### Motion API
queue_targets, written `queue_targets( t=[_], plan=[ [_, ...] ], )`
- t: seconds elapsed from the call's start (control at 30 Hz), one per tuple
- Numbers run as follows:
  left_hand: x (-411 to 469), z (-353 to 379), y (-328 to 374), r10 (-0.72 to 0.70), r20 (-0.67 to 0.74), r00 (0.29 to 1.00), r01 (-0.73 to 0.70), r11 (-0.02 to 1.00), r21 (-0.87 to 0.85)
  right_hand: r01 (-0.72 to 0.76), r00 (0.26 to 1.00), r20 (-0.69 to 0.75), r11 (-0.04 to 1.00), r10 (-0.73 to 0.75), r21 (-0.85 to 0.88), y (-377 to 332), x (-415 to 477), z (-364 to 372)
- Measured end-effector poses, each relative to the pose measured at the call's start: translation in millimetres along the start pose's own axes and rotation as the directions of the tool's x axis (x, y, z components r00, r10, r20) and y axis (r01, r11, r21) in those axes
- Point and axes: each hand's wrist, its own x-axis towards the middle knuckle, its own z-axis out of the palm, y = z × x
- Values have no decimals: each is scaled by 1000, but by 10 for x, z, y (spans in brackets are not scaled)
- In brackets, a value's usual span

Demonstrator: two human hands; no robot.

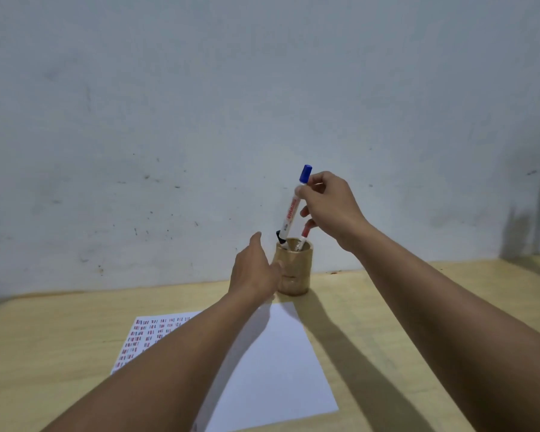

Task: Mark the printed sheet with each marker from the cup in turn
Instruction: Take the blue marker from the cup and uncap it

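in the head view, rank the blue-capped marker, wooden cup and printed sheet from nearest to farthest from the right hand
1. Blue-capped marker: pinched in the right hand, above the cup.
2. Wooden cup: just below and left of that hand, steadied by the left hand.
3. Printed sheet: flat on the table, nearest the camera.
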Motion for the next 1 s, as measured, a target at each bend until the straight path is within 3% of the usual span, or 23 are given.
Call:
queue_targets(
  t=[0.33,0.43,0.63,0.73,0.9,0.93,1.0],
  plan=[
    [-496,-1002,183,46,-202,978,-76,987,-144,-1,979,205,997,-15,78,-371,-790,201],
    [-680,-1168,234,56,-194,979,-107,958,-265,0,962,272,1000,-5,20,-352,-998,272],
    [-947,-1349,213,155,-111,982,-178,952,-247,24,934,356,996,10,-89,-382,-1269,349],
    [-988,-1373,182,159,-107,981,-183,945,-270,15,946,323,997,9,-73,-391,-1312,367],
    [-988,-1407,172,62,-251,966,-168,889,-426,74,996,-45,987,-81,-144,-381,-1508,462],
    [-997,-1421,166,31,-247,969,-150,864,-481,29,999,-41,992,-34,-123,-369,-1572,501],
    [-1015,-1444,136,-9,-199,980,-108,817,-567,-225,973,82,965,215,135,-384,-1690,606]
  ],
)
